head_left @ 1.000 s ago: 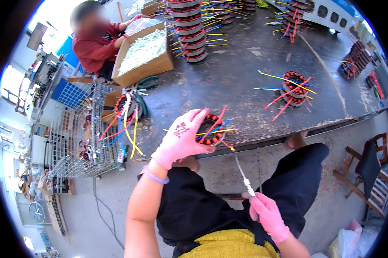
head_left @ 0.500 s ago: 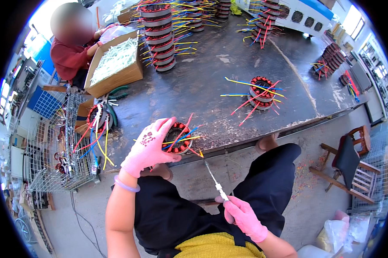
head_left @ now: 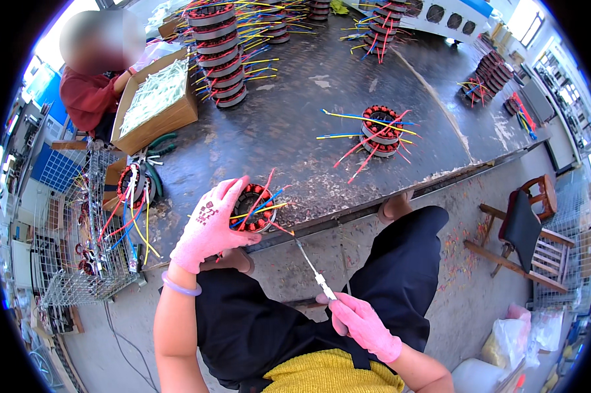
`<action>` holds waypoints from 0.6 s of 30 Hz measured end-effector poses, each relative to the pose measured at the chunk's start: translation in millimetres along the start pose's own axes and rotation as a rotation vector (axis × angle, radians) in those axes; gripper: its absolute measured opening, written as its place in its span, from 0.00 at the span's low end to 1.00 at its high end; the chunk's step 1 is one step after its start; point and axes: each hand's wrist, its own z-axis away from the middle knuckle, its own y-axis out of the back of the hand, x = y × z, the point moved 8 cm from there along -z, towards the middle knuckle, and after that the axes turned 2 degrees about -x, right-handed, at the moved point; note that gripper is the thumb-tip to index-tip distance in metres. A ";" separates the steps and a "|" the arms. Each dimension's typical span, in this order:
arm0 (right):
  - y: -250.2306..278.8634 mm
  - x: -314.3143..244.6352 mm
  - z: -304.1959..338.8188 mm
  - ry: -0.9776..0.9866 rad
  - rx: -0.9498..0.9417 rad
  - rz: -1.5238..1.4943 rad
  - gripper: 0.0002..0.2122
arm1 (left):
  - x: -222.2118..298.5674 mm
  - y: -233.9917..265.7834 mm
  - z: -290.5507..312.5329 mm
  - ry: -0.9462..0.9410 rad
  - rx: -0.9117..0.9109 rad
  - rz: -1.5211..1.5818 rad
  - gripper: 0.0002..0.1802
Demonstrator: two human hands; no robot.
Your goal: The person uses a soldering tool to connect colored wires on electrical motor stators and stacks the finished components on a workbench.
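Note:
My left hand (head_left: 210, 226), in a pink glove, grips a motor stator (head_left: 248, 208) at the table's front edge. The stator has red windings and a grey rim; red, blue and yellow lead wires stick out of it. My right hand (head_left: 364, 324), also in a pink glove, is closed around a slender tool (head_left: 320, 280) with a white middle and a long thin metal tip. That tip points up and left, at the end of a red lead reaching down from the stator. A small orange spot shows there; whether tip and lead touch, I cannot tell.
Another stator pair (head_left: 382, 131) stands to the right on the dark table (head_left: 276, 144). Tall stator stacks (head_left: 215, 52) rise behind. At left are a carton of white strips (head_left: 155, 98), green-handled pliers (head_left: 158, 147), a wired stator (head_left: 135, 187) and a wire basket (head_left: 79, 262). A co-worker (head_left: 89, 98) sits beyond.
The view has shifted, so the scene sits further left. My left hand keeps its grip on the stator. The tool tip stays near the red lead's end, where the orange spot looks smaller.

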 end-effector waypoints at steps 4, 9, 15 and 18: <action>0.7 -0.4 0.5 -0.002 0.009 -0.003 0.18 | -1.8 -1.5 -0.5 -0.004 0.000 -0.004 0.56; 1.5 3.4 -0.7 0.005 0.006 -0.019 0.18 | -0.7 -1.3 -2.0 -0.013 0.002 -0.005 0.56; 0.0 3.8 -2.4 0.000 -0.007 -0.017 0.18 | -1.2 -0.2 -1.0 -0.017 0.005 0.016 0.55; -0.2 2.4 -1.1 0.003 -0.013 -0.057 0.18 | -0.2 -0.5 -1.5 -0.015 0.003 0.008 0.55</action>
